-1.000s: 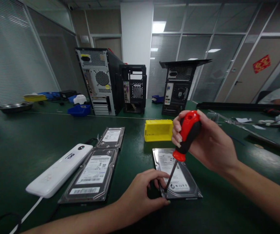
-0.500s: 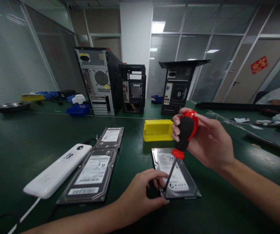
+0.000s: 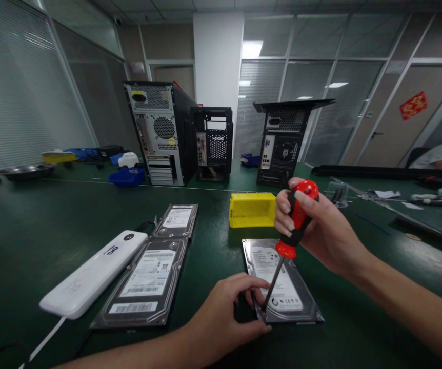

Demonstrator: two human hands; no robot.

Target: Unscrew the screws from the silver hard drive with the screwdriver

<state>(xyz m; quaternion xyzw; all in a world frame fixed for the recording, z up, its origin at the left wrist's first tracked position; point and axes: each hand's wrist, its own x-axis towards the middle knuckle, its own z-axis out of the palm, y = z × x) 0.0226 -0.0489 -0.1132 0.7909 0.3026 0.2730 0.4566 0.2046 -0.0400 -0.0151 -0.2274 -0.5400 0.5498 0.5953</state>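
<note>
The person's right hand [image 3: 321, 230] was wrapped tight around the red-and-black screwdriver [image 3: 292, 230], its tip set at the near left corner of the hard drive [image 3: 282, 282], which lay toward the table's [image 3: 32, 230] near edge. The left hand [image 3: 224, 318] pinched that corner, fingers curled. It looked like a screw being worked; the tip would need steady downward pressure.

The hard drive [image 3: 282, 279] lies flat, label up, near centre on the green table. The red-and-black screwdriver [image 3: 288, 238] stands tilted, tip on the drive's near-left corner.
</note>
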